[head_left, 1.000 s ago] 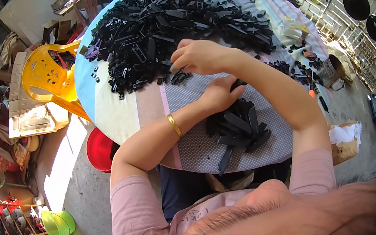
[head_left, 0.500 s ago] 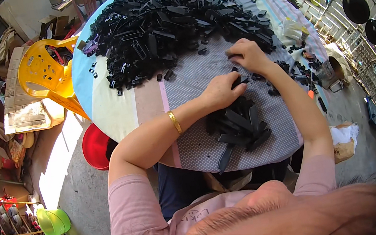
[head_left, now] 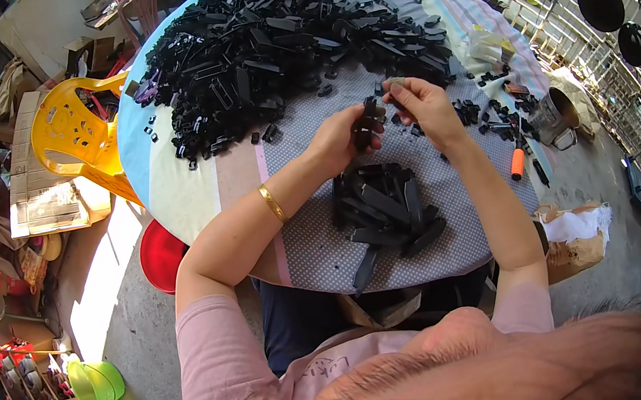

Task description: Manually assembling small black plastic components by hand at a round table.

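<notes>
My left hand [head_left: 340, 139] is closed round a black plastic piece [head_left: 368, 122], held upright above the table. Just right of it, my right hand [head_left: 422, 105] is pinched at the fingertips; a small dark bit seems to show there, too small to name. Close below both hands lies a small heap of long, flat black plastic pieces [head_left: 384, 208] on the dotted grey cloth [head_left: 310, 240]. Beyond them a large pile of black plastic parts [head_left: 261, 49] covers the far part of the round table.
Small black parts [head_left: 505, 114] lie scattered at the table's right, near an orange-handled tool [head_left: 517, 164] and a metal mug [head_left: 556, 114]. A yellow plastic chair [head_left: 77, 139] and a red bucket [head_left: 163, 256] stand to the left. A paper bag [head_left: 578, 246] is at lower right.
My left hand has moved left and up from the small heap, raising the black piece. My right hand has turned, its fingertips now close to the left hand. The view has shifted slightly.
</notes>
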